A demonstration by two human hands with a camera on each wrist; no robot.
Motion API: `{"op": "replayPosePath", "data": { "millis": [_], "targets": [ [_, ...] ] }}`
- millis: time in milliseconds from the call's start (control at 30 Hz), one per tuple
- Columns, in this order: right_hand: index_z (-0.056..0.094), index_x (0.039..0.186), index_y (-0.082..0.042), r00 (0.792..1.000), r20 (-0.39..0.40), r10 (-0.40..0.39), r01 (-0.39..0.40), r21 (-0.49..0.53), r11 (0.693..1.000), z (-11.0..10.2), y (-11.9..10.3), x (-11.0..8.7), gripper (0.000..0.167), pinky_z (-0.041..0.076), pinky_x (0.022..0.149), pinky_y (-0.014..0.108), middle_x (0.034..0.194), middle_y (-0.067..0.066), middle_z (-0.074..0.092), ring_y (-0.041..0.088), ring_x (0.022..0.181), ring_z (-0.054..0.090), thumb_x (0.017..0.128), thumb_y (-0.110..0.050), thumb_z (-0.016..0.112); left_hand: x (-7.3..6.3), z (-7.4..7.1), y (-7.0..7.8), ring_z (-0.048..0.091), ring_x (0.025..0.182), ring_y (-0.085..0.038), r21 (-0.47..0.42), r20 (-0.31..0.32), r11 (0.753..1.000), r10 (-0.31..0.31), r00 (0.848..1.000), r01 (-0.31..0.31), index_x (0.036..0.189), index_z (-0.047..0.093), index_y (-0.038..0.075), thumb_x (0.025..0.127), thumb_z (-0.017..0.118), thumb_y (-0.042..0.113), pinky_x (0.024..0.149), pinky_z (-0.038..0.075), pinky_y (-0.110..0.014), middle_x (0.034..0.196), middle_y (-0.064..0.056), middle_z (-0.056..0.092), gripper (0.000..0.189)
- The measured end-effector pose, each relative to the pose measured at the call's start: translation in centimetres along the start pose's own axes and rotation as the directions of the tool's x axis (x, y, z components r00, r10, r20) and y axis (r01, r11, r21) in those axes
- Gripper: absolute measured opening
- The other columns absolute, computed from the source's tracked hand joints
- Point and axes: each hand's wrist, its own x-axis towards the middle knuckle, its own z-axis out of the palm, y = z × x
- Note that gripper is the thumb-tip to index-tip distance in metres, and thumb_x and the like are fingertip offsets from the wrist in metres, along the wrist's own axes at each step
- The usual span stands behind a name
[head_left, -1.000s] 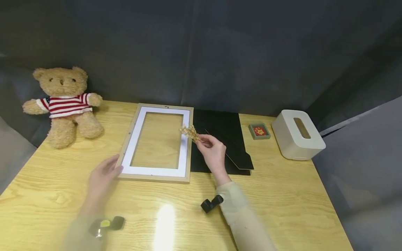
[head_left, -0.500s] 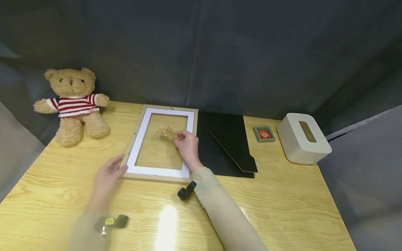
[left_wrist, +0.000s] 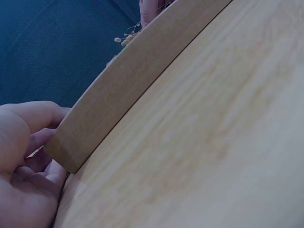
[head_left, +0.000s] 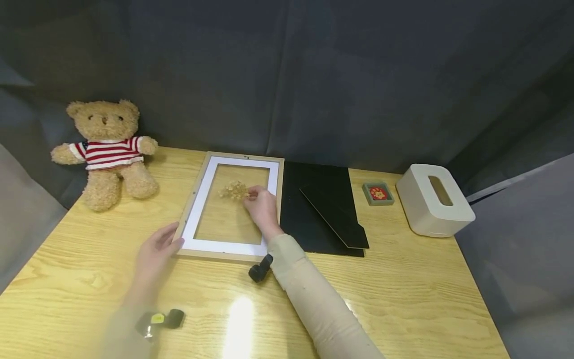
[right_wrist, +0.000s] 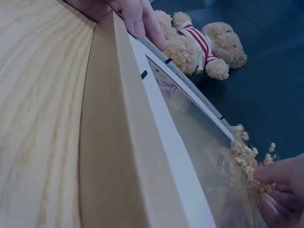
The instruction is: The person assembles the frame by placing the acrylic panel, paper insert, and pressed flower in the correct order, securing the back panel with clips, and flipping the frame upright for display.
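Observation:
A light wooden picture frame (head_left: 219, 256) lies face down on the table, with a white mat (head_left: 200, 199) around its clear pane. My left hand (head_left: 154, 249) grips its near left corner, the thumb on top of the rim, as the right wrist view shows. Between thumb and fingers, my right hand (head_left: 262, 212) pinches a small sprig of dried flowers (head_left: 233, 190). The blossoms (right_wrist: 244, 159) hang close over the pane and point left, mirrored in it. In the left wrist view, a few buds (left_wrist: 126, 40) show past the frame's wooden side (left_wrist: 109, 85).
A black backing board (head_left: 316, 174) with a stand leg (head_left: 336, 219) lies right of the frame. Farther right are a small green tray (head_left: 378, 194) with a red flower piece and a white tissue box (head_left: 430, 209). A teddy bear (head_left: 109, 144) sits at the back left.
My right hand has carried the dried flowers left from the frame's right side to over the pane, and lower. The left hand stays at the corner. The head view has shifted slightly.

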Motion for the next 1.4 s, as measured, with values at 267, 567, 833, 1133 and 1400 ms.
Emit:
{"op": "replayPosePath", "data": {
  "millis": [267, 567, 833, 1133, 1400],
  "targets": [
    [0.063, 0.119, 0.001, 0.997, 0.070, -0.042, 0.041, 0.020, 0.999, -0.9, 0.3, -0.7, 0.040, 0.053, 0.084, 0.030, 0.109, 0.014, 0.066, 0.025, 0.100, 0.063, 0.084, -0.014, 0.075, -0.3, 0.2, 0.4, 0.043, 0.130, -0.027, 0.004, -0.012, 1.000, -0.005, 1.000, 0.005, 0.144, 0.042, 0.013, 0.091, 0.064, 0.038, 0.096, 0.043, -0.022, 0.145, -0.010, 0.043, 0.062],
    [0.069, 0.105, 0.001, 0.992, 0.065, -0.104, 0.108, -0.048, 0.993, -2.1, 0.8, -1.8, 0.023, 0.055, 0.074, 0.025, 0.095, 0.011, 0.071, 0.019, 0.087, 0.067, 0.086, -0.011, 0.072, -0.3, -0.1, 0.7, 0.040, 0.132, -0.028, 0.036, 0.000, 0.999, -0.014, 1.000, 0.014, 0.145, 0.040, 0.015, 0.092, 0.062, 0.040, 0.101, 0.040, -0.030, 0.147, -0.011, 0.039, 0.063],
    [0.068, 0.108, 0.001, 0.986, 0.128, -0.102, 0.109, -0.050, 0.993, -1.7, 0.6, -2.6, 0.024, 0.054, 0.075, 0.024, 0.097, 0.011, 0.070, 0.019, 0.089, 0.066, 0.087, -0.011, 0.071, -0.1, -0.1, 0.4, 0.040, 0.132, -0.028, 0.030, -0.001, 0.999, -0.023, 1.000, 0.023, 0.145, 0.040, 0.016, 0.091, 0.063, 0.041, 0.099, 0.041, -0.028, 0.147, -0.011, 0.040, 0.064],
    [0.064, 0.116, 0.002, 0.976, 0.200, -0.082, 0.069, 0.072, 0.995, -1.2, -0.3, -3.5, 0.034, 0.054, 0.080, 0.023, 0.109, 0.013, 0.068, 0.020, 0.096, 0.067, 0.086, -0.014, 0.072, -0.2, -0.1, 0.6, 0.040, 0.132, -0.028, 0.036, 0.008, 0.999, -0.008, 1.000, 0.007, 0.145, 0.040, 0.014, 0.091, 0.062, 0.042, 0.098, 0.041, -0.025, 0.147, -0.010, 0.040, 0.064],
    [0.058, 0.126, 0.002, 0.950, 0.296, -0.096, 0.069, 0.099, 0.993, -0.9, -0.8, -4.2, 0.044, 0.052, 0.085, 0.021, 0.117, 0.015, 0.065, 0.020, 0.105, 0.064, 0.087, -0.016, 0.071, -0.1, -0.1, 0.4, 0.042, 0.131, -0.027, 0.036, 0.001, 0.999, -0.004, 1.000, 0.004, 0.144, 0.041, 0.014, 0.091, 0.063, 0.042, 0.098, 0.042, -0.025, 0.146, -0.010, 0.042, 0.064]
  ]
}}
